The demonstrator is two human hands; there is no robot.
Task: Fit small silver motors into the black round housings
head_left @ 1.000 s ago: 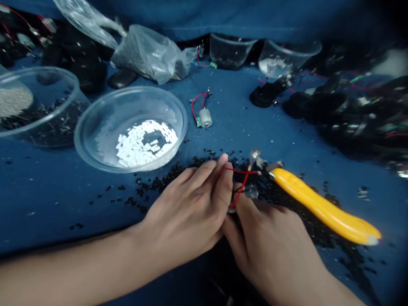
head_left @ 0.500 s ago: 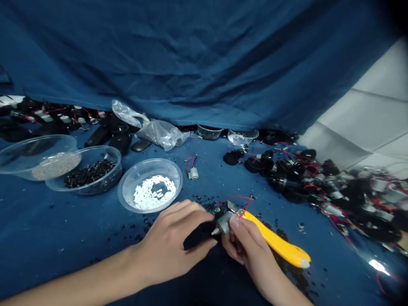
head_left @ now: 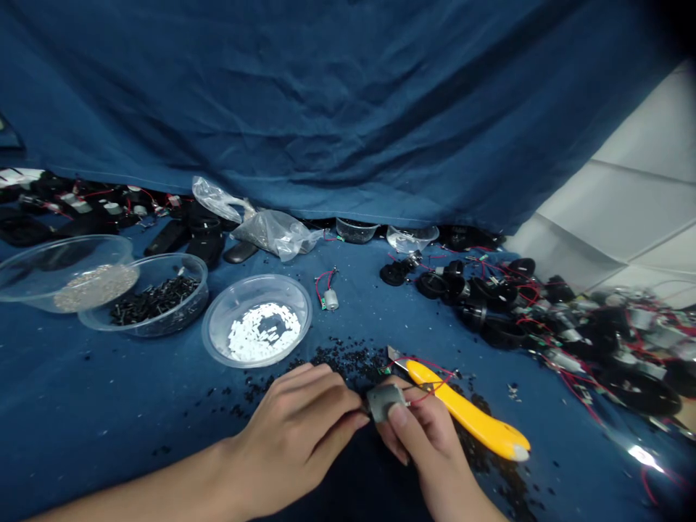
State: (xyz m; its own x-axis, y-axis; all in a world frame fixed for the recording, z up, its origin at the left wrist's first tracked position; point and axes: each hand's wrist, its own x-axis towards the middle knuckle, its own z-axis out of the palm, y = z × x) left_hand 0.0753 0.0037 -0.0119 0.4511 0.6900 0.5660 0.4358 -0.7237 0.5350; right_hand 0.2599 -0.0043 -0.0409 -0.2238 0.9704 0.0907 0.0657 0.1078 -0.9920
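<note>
My right hand (head_left: 421, 420) grips a small silver electric motor (head_left: 383, 400) between thumb and fingers. Red wires (head_left: 429, 362) run from the motor to a tiny green circuit board (head_left: 385, 370). At the motor's left end, the thumb and forefinger of my left hand (head_left: 309, 420) are pinched together on its shaft end, hiding the tip. Just beyond and right of my right hand lies a yellow utility knife (head_left: 467, 409), its blade out and pointing up-left.
A clear bowl of white bits (head_left: 257, 319) stands left of centre, beside a bowl of black pieces (head_left: 144, 297) and one of metal bits (head_left: 65, 272). Another wired motor (head_left: 330, 299) lies beyond. Black crumbs (head_left: 348, 362) litter the cloth. Motor parts (head_left: 598, 333) pile up at right.
My left thumb and forefinger have closed on the motor's shaft end, where a white tip showed before. The motor has turned and come slightly nearer; its wires shifted right.
</note>
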